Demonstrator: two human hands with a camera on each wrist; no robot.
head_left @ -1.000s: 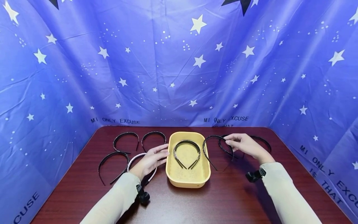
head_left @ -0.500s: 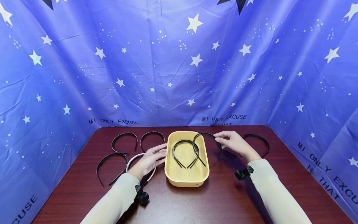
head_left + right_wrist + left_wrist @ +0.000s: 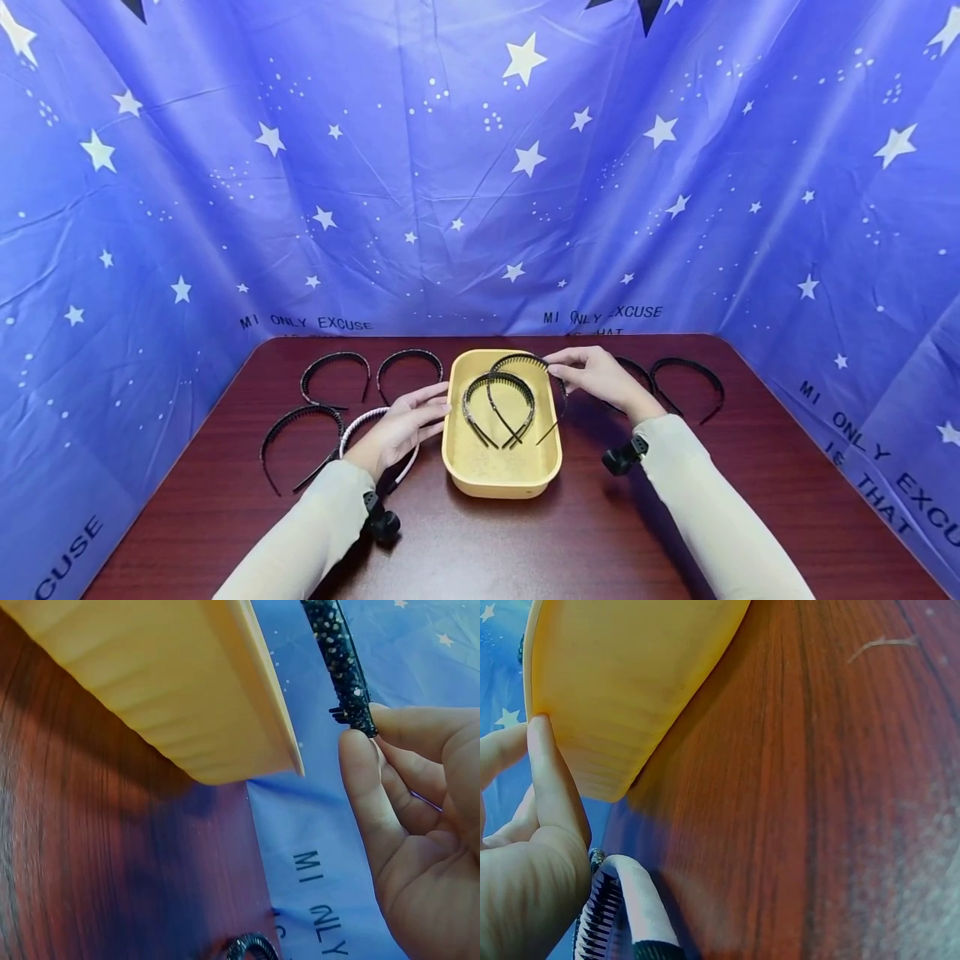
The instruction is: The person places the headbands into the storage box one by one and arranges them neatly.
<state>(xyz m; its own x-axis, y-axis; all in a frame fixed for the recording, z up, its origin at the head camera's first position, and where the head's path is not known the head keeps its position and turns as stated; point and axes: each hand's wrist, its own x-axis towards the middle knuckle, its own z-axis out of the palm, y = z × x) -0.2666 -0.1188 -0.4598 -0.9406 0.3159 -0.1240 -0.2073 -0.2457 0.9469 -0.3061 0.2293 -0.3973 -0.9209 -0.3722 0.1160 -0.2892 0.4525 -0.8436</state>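
Observation:
A yellow plastic basin stands mid-table with one black headband lying inside it. My right hand pinches another black headband at the side of its arch, holding it over the basin's far right part. The right wrist view shows this headband speckled with glitter between thumb and fingers, above the level of the basin's rim. My left hand touches the basin's left side with extended fingers; in the left wrist view a fingertip rests at the rim. Beneath that wrist lies a pale pink-white toothed headband.
Three dark headbands, at back left, back centre-left and further forward, lie left of the basin. Two more, one at far right and one partly behind the right hand, lie on the right. A blue starry cloth hangs behind the table.
My right hand has moved left, carrying the black headband from the table's right side to over the basin. The left hand has stayed at the basin's side.

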